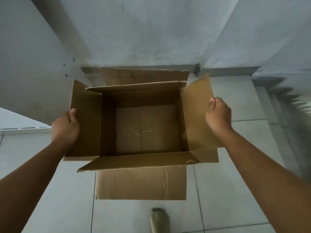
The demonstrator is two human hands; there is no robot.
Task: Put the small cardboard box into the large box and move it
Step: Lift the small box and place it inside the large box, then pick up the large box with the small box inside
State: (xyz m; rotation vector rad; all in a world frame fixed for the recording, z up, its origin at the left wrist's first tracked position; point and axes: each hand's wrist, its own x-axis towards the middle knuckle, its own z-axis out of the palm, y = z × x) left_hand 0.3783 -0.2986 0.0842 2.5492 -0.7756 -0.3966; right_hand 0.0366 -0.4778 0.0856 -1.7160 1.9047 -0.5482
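The large cardboard box [143,182] stands open below me on the tiled floor, all its top flaps folded outward. Its inside is bare; only the taped bottom shows. My left hand [65,126] grips the outer edge of the left flap, thumb on top. My right hand [218,113] grips the outer edge of the right flap the same way. No small cardboard box is in view.
A grey wall [143,34] rises right behind the box. A staircase [286,101] descends at the right. A white panel [33,47] leans at the left. The toe of a shoe [159,219] shows on the floor tiles just in front of the box.
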